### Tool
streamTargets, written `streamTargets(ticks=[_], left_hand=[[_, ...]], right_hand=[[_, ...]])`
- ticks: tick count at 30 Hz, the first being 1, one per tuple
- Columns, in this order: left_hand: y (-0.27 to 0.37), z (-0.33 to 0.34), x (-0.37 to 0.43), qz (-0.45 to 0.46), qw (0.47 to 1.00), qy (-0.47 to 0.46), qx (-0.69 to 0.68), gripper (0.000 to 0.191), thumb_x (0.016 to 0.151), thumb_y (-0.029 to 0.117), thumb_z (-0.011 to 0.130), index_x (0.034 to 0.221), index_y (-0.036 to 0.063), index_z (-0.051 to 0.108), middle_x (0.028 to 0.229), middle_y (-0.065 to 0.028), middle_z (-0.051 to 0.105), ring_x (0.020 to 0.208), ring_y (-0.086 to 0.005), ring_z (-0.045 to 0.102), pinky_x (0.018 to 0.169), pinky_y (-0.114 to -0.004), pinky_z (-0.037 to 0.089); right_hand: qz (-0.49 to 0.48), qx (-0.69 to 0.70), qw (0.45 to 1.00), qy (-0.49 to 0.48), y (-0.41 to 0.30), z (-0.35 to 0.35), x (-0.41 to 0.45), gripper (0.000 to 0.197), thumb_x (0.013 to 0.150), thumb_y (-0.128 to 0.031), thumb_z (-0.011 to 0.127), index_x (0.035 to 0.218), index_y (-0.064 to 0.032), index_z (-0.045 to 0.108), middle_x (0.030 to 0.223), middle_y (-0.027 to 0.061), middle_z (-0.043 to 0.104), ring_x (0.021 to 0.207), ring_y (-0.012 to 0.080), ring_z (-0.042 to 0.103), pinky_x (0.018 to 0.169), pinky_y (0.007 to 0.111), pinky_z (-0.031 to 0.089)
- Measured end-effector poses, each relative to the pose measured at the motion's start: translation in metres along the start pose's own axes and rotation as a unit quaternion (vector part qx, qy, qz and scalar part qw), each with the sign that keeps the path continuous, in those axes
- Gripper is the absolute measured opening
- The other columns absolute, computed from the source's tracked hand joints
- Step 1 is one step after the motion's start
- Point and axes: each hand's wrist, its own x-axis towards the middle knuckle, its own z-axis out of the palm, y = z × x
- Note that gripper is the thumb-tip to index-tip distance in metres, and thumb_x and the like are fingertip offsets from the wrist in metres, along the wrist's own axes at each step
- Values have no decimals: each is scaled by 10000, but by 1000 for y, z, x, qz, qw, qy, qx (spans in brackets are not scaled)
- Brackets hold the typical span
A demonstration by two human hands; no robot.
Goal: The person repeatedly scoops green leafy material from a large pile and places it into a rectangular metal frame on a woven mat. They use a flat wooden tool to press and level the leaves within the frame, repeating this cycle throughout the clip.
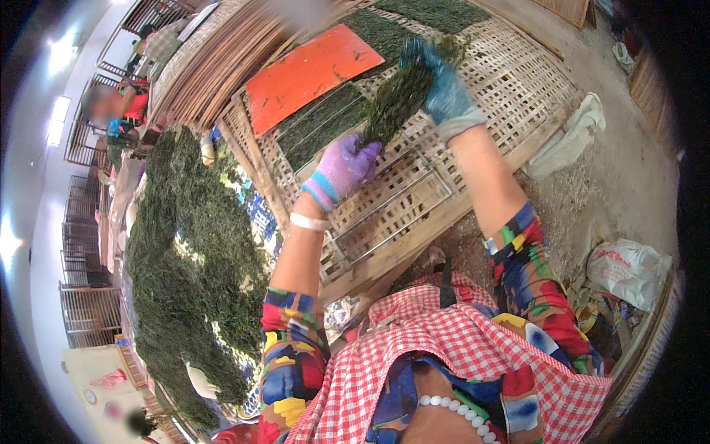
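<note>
A clump of dark green seaweed [395, 102] stretches between my two gloved hands above a woven bamboo rack. My left hand [345, 164], in a purple knit glove, grips its lower end. At the upper end, my right hand [446, 89] holds it in a blue coated glove, slightly blurred. Below my left hand, a thin rectangular metal frame [396, 217] rests on the bamboo lattice [499, 66]. Farther back, a layer of seaweed [319, 130] fills another metal-framed area. A red-orange board [313, 77] lies beside it, dotted with green scraps.
A large seaweed heap [188, 266] is at left, with a white scoop-like object [201, 382] on it. Stacked bamboo racks [222, 61] stand at the back. A pale cloth [566, 139] hangs by the rack's right edge; a plastic bag [627, 272] sits lower right. Another person [133, 102] is far left.
</note>
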Motion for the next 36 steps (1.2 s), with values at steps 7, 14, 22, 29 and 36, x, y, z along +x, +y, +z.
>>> streamTargets(ticks=[7, 14, 22, 29, 36], left_hand=[[-79, -30, 29, -76, 927, -119, 349, 351, 916, 326, 569, 995, -3, 664, 837, -248, 670, 794, -421, 643, 732, -467, 499], [-106, -68, -8, -116, 890, -177, 404, 272, 907, 288, 656, 900, 17, 663, 643, -129, 632, 567, -240, 578, 562, -390, 474], [-83, -79, -84, -114, 950, 37, 289, 497, 882, 205, 664, 1338, 63, 528, 1150, -193, 673, 989, -267, 676, 878, -360, 529], [-56, 1, -19, 24, 868, 188, 458, 296, 764, 230, 773, 1043, 157, 708, 1026, -101, 690, 1097, -347, 547, 958, -446, 419], [-95, -23, -44, -3, 808, 189, 558, 121, 790, 190, 661, 884, 158, 729, 963, -68, 714, 1019, -306, 577, 952, -460, 403]], right_hand=[[495, 174, 843, 123, 7, -35, -49, 635, 925, -547, 554, 1268, -13, 565, 1234, 142, 629, 1091, 281, 612, 979, 415, 482], [145, -380, 892, -199, -36, -27, -25, 499, 906, -514, 605, 1035, -47, 726, 915, 131, 723, 807, 242, 677, 795, 392, 542], [55, -525, 771, -356, 14, 43, -62, 153, 834, -143, 604, 912, -90, 725, 840, 157, 691, 841, 336, 685, 743, 444, 551], [96, -556, 724, -397, -18, 62, -42, 156, 824, -141, 596, 877, -154, 742, 871, 110, 701, 863, 296, 672, 763, 432, 541], [58, -653, 616, -436, -2, 31, -35, 174, 737, -107, 664, 870, -180, 749, 852, 69, 699, 840, 264, 668, 682, 430, 531]])
